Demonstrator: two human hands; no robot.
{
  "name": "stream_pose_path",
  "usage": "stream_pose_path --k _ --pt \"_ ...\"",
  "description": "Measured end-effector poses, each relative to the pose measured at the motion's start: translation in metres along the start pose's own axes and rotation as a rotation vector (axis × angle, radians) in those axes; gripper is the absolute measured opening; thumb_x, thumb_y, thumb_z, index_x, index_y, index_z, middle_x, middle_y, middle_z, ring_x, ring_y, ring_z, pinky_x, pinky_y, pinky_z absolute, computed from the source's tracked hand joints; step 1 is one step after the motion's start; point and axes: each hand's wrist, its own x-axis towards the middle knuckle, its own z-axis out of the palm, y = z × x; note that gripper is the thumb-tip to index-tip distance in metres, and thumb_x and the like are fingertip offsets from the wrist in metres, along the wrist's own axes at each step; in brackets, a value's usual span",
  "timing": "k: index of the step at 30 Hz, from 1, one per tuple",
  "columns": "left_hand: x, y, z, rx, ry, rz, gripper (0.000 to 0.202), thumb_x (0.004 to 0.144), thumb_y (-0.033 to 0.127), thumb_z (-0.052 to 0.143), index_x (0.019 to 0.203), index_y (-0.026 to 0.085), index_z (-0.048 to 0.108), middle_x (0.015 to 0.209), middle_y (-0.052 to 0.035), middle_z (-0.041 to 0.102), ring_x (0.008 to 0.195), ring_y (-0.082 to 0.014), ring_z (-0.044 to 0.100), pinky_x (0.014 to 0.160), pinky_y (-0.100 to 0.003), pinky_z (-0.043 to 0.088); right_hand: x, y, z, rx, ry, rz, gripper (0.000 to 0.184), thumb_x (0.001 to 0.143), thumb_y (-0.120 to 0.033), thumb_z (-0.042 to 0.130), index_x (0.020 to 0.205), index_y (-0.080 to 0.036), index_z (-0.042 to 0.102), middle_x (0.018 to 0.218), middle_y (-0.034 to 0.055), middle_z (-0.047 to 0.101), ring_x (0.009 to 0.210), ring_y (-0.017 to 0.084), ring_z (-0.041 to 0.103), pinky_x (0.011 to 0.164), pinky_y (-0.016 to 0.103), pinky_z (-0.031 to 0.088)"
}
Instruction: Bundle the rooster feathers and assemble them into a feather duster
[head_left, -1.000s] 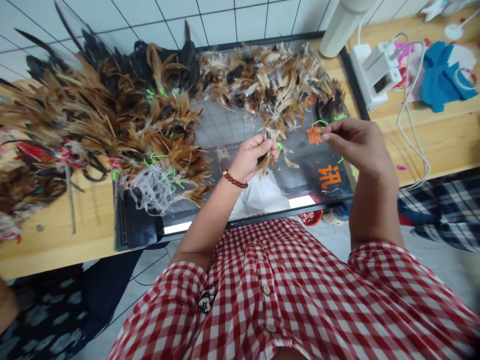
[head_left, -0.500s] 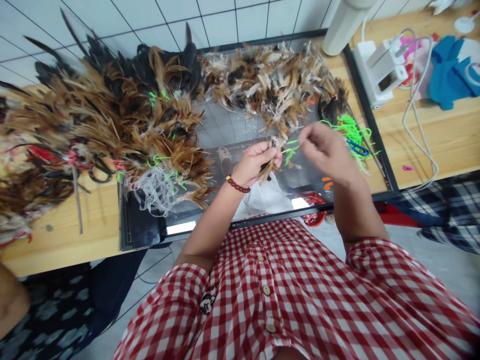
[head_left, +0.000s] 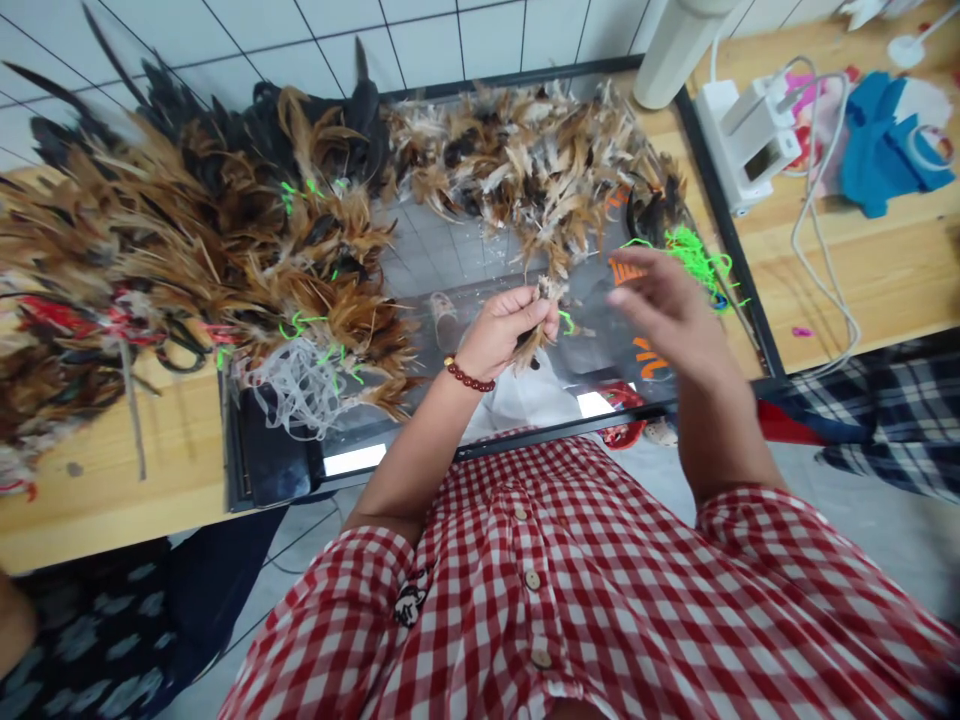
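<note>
Pinched between the thumb and fingers of my left hand (head_left: 501, 328) is a small bunch of brown feathers (head_left: 529, 348), its pale ends upward and its tips hanging down. A short bright green string (head_left: 568, 322) shows just right of that bunch; whether it is attached to it I cannot tell. My right hand (head_left: 666, 310) hovers over the glass-topped surface, slightly blurred, thumb and fingers apart, with nothing visible in it. Close behind its fingers lies a tangle of green strings (head_left: 694, 258). Beyond both hands spreads a heap of loose brown and white feathers (head_left: 525, 150).
Long feather bundles (head_left: 187, 200) pile up on the left, beside clear bands (head_left: 300, 385) and a dark phone (head_left: 279, 450). Black-handled scissors (head_left: 180, 348) lie further left. A white power strip (head_left: 735, 140) and blue cloth (head_left: 870, 150) are at right. People sit on either side.
My right hand has moved right, away from my left, and its fingers have spread. The longer green strands between the hands are gone from there; a short piece shows. My left hand keeps its hold.
</note>
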Motion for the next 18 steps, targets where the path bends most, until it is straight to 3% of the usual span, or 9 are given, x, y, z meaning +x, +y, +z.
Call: stream_pose_path --k 2,4,6,9,13,15,18 --pt "0.0 0.002 -0.002 0.131 0.049 0.007 0.046 0.078 0.059 0.082 0.072 0.018 0.063 0.066 0.0005 0.06 0.06 -0.0104 0.054 0.062 -0.026 0.046 -0.003 -0.01 0.037 0.216 -0.283 0.006 0.052 0.083 -0.057 0.08 0.124 -0.029 0.064 0.1 0.004 0.072 0.08 0.019 0.065 0.068 0.034 0.054" --pt "-0.002 0.005 -0.008 0.344 0.134 0.037 0.04 0.086 0.053 0.075 0.071 0.018 0.063 0.062 0.0016 0.057 0.057 -0.0098 0.048 0.059 -0.025 0.04 -0.003 -0.016 0.053 0.283 -0.467 0.043 0.046 0.084 -0.063 0.077 0.108 -0.025 0.067 0.084 0.0014 0.069 0.071 0.016 0.062 0.064 0.031 0.052" --pt "-0.006 0.01 -0.016 0.615 0.228 0.074 0.032 0.091 0.041 0.069 0.069 0.018 0.064 0.058 0.0025 0.053 0.056 -0.0107 0.044 0.059 -0.026 0.036 0.0 -0.018 0.049 0.18 -0.494 0.052 0.04 0.089 -0.061 0.071 0.092 -0.021 0.068 0.071 -0.0001 0.064 0.064 0.014 0.056 0.06 0.028 0.047" --pt "-0.01 0.014 -0.023 0.903 0.281 0.107 0.025 0.091 0.025 0.065 0.067 0.019 0.065 0.057 0.0024 0.052 0.06 -0.013 0.045 0.062 -0.027 0.034 0.012 -0.021 0.033 -0.045 -0.417 -0.04 0.034 0.09 -0.053 0.072 0.082 -0.02 0.069 0.069 0.0001 0.063 0.064 0.013 0.052 0.061 0.027 0.042" --pt "-0.009 0.012 -0.02 0.844 0.288 0.103 0.026 0.094 0.028 0.06 0.071 0.019 0.065 0.058 0.0026 0.052 0.058 -0.013 0.044 0.061 -0.027 0.033 0.025 -0.017 0.044 0.114 -0.325 -0.047 0.041 0.084 -0.058 0.078 0.1 -0.022 0.066 0.089 0.0021 0.069 0.069 0.013 0.057 0.059 0.026 0.044" --pt "-0.008 0.012 -0.017 0.775 0.289 0.085 0.026 0.096 0.031 0.059 0.073 0.019 0.064 0.059 0.0029 0.052 0.056 -0.0126 0.043 0.06 -0.027 0.033 0.027 -0.01 0.061 0.286 -0.4 -0.007 0.056 0.078 -0.064 0.082 0.111 -0.024 0.062 0.096 0.0028 0.07 0.069 0.013 0.06 0.056 0.025 0.046" --pt "-0.007 0.015 -0.017 0.801 0.312 0.096 0.026 0.095 0.029 0.061 0.071 0.02 0.063 0.057 0.0028 0.052 0.057 -0.0136 0.044 0.062 -0.028 0.033 0.023 0.003 0.08 0.386 -0.577 0.097 0.056 0.078 -0.07 0.079 0.103 -0.022 0.062 0.077 -0.0003 0.065 0.061 0.012 0.057 0.052 0.025 0.046"
